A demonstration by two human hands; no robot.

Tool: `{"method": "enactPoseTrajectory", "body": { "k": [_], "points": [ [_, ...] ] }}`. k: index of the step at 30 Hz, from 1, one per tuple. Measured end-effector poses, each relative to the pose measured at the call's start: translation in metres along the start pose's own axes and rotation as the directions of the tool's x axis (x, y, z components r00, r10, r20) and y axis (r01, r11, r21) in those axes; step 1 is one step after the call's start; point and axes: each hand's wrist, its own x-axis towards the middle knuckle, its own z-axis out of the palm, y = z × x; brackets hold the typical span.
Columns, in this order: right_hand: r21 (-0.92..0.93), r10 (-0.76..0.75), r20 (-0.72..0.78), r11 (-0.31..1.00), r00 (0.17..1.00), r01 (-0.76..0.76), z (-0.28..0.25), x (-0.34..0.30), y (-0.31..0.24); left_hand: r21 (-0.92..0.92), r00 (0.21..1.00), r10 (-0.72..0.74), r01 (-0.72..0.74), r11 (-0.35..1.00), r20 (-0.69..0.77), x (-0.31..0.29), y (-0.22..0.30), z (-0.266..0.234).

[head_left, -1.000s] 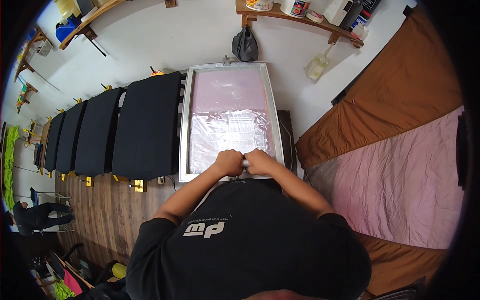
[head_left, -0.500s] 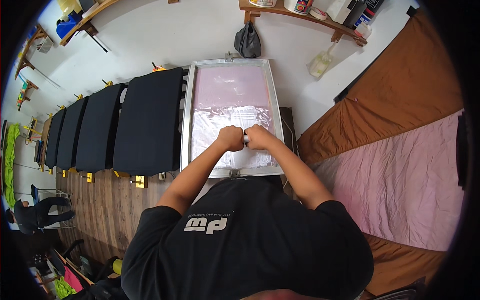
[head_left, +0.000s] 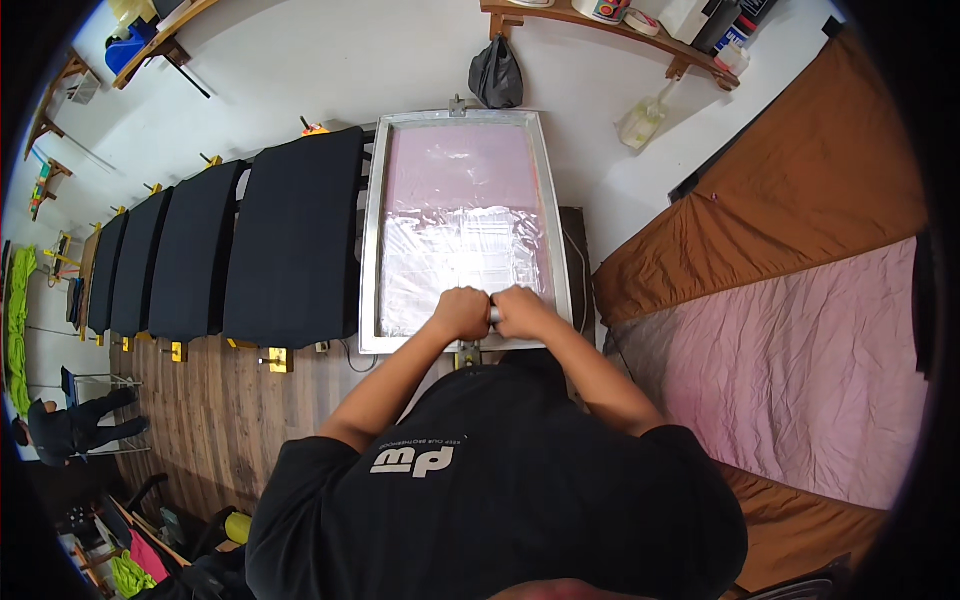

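In front of me lies a screen-printing frame (head_left: pixel 371 245) with a pale metal border and a pinkish mesh. The lower half of the mesh has a shiny, wrinkled clear film (head_left: pixel 450 245) over it. My left hand (head_left: pixel 463 314) and my right hand (head_left: pixel 522 313) are both closed, side by side, near the frame's near edge. They grip what looks like a squeegee (head_left: pixel 494 314); only a short grey piece of its handle shows between the fists. Its lower part is hidden by my hands.
To the left stand several platens covered in black cloth (head_left: pixel 295 235). A metal clamp (head_left: pixel 468 353) sits at the frame's near edge. A grey plastic bag (head_left: pixel 496 75) hangs under a wall shelf (head_left: pixel 600 18). Brown and pink cloth (head_left: pixel 780 370) hangs at right. Far left, a person (head_left: pixel 80 425) stands.
Both hands have moved toward me with the squeegee, from the lower middle of the mesh to near the frame's near edge. My elbows have drawn back slightly.
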Motion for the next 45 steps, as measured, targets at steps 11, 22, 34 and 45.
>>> {"method": "enactPoseTrajectory", "body": {
  "k": [11,22,34,45],
  "points": [
    [-0.084,-0.103,-0.303,0.993,0.947,0.081,0.056,-0.060,-0.026,0.040,0.932,0.129,-0.122,0.992,-0.339,-0.064,0.032,0.045],
    [0.119,-0.161,-0.083,0.978,0.983,0.170,0.022,-0.062,-0.007,-0.339,0.986,0.152,-0.119,0.933,0.073,-0.063,0.000,-0.002],
    [0.666,0.612,-0.589,0.738,0.528,-0.112,0.060,-0.050,0.129,-0.758,0.943,0.319,0.138,-0.637,-0.096,-0.079,0.001,-0.043],
    [0.581,0.661,-0.447,0.727,0.603,-0.367,0.100,-0.055,0.138,-0.845,0.990,0.128,0.112,-0.522,0.052,-0.049,0.025,-0.043]
  ]
}}
